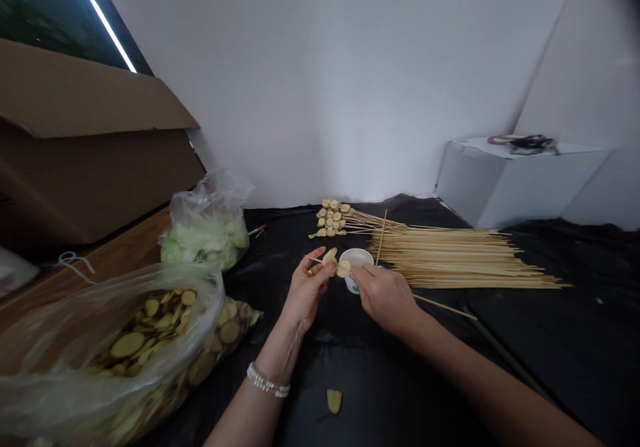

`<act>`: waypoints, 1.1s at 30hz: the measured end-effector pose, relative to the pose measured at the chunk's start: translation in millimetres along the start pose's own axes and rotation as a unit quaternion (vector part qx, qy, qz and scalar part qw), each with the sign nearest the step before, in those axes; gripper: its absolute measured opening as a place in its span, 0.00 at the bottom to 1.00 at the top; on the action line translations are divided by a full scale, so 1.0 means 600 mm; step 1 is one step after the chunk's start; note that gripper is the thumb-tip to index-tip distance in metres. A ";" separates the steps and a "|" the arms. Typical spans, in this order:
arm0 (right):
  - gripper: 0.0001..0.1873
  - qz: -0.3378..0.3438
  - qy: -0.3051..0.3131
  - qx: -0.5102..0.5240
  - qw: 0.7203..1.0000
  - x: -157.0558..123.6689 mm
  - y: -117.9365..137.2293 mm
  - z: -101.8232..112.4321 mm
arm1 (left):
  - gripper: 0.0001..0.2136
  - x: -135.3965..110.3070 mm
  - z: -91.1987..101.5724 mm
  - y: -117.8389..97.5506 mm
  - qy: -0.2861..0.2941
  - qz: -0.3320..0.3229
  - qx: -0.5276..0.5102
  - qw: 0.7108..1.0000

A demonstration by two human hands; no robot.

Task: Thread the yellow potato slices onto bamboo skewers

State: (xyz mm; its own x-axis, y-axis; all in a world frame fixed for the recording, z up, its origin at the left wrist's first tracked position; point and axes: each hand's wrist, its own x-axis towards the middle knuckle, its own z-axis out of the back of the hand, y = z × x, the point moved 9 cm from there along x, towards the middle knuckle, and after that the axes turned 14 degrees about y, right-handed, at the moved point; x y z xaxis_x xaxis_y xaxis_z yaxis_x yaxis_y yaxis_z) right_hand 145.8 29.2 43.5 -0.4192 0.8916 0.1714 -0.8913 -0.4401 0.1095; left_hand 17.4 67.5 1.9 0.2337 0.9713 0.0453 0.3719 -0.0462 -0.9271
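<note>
In the head view, my left hand (pixel 304 294) is closed, its fingers pinching pale potato slices (pixel 343 269) threaded near one end of a bamboo skewer (pixel 445 308). My right hand (pixel 387 298) grips that same skewer, whose other end sticks out behind it to the lower right. Just beyond my hands stands a white cup (pixel 356 258), partly hidden by my right hand. One thin stick (pixel 382 237) leans upright by the cup. Past it lies a cluster of finished-looking skewers with potato slices (pixel 331 219) on their ends.
Bare bamboo skewers (pixel 465 257) lie in a wide pile to the right. At left sit an open plastic bag of potato slices (pixel 125 346) and a bag of pale green vegetable (pixel 205 237). One loose slice (pixel 334 401) rests on the black sheet (pixel 300 394). A white box (pixel 500 180) stands back right.
</note>
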 end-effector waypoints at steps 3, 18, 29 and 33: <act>0.16 -0.006 -0.011 -0.003 1.000 0.000 -0.003 0.003 | 0.21 0.001 0.004 -0.004 -0.006 -0.015 0.017 1.000; 0.14 0.006 -0.033 -0.003 0.999 -0.003 0.001 0.006 | 0.15 0.002 0.015 -0.005 -0.026 -0.022 0.051 0.998; 0.15 0.011 -0.047 -0.010 0.999 -0.003 0.002 0.008 | 0.13 0.002 0.009 0.001 -0.006 -0.011 0.072 0.997; 0.14 0.005 -0.034 -0.009 0.999 -0.002 0.000 0.005 | 0.13 -0.004 0.022 -0.019 -0.074 -0.065 0.158 0.982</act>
State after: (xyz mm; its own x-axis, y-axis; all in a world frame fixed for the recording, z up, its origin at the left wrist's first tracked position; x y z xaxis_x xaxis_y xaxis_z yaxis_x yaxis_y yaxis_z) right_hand 147.0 27.6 46.4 -0.4165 0.8772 0.2391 -0.8902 -0.4469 0.0889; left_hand 0.4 69.0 7.4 0.0607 0.9887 0.1374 0.0861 0.1320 -0.9875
